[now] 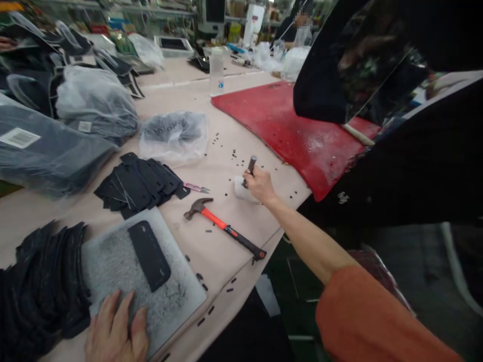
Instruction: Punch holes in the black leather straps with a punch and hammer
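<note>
My right hand [259, 185] is closed round a short metal punch [252, 164], held upright over a small whitish block [241, 189] near the table edge. My left hand [117, 329] lies with fingers spread on the near edge of a worn grey board [109, 256]. One dark slotted piece [149, 255] rests flat on that board. Between the hands lies a claw hammer [226, 227] with an orange and black handle. Pink thread snips [196, 188] are beside a pile of dark pieces [139, 182].
A stack of dark pieces [49, 286] stands left of the board. Plastic-wrapped bundles [49, 146], a clear bag [173, 134] and a bottle [216, 73] are farther back. A red sheet [287, 125] covers the right side; small dark scraps dot the table [219, 261].
</note>
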`<state>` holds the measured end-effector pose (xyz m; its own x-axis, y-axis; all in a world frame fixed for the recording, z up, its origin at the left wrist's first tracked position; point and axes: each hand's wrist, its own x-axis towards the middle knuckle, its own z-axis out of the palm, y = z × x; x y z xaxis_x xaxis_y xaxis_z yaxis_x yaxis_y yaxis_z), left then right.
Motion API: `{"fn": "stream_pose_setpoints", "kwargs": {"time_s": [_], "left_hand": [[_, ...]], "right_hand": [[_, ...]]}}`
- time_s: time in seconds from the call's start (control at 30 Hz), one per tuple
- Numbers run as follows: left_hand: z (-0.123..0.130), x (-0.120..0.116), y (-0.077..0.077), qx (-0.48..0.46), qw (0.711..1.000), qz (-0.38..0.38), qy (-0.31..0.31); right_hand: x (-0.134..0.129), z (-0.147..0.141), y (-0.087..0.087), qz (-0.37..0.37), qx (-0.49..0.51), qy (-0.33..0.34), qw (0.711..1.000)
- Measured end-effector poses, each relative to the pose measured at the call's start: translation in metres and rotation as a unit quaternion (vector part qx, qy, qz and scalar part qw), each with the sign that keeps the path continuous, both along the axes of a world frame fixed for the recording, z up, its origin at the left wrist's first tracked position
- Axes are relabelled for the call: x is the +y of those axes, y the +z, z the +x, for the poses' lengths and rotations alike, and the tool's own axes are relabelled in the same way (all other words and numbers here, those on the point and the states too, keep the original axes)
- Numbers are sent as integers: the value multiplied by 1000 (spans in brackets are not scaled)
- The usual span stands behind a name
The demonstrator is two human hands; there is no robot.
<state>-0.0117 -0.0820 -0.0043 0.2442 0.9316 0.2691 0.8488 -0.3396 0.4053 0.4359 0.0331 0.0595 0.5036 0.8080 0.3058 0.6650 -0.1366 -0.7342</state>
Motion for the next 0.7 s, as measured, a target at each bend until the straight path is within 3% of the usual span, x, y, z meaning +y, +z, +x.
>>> {"fn": "stream_pose_setpoints", "kwargs": {"time_s": [0.17,0.47,0.57,0.7], "left_hand": [[10,-2,12,37,999,0,-2],[10,-3,13,79,997,-4,-7],[7,-5,11,98,995,-10,-16],[-5,-8,-1,131,990,14,-56]], "right_hand": [[1,7,-7,61,-4,-4,998],[3,6,-7,8,-22,-7,1000],[0,0,-7,-32,-24,4,999],[-4,-8,-7,4,-10,-2,1000]]}}
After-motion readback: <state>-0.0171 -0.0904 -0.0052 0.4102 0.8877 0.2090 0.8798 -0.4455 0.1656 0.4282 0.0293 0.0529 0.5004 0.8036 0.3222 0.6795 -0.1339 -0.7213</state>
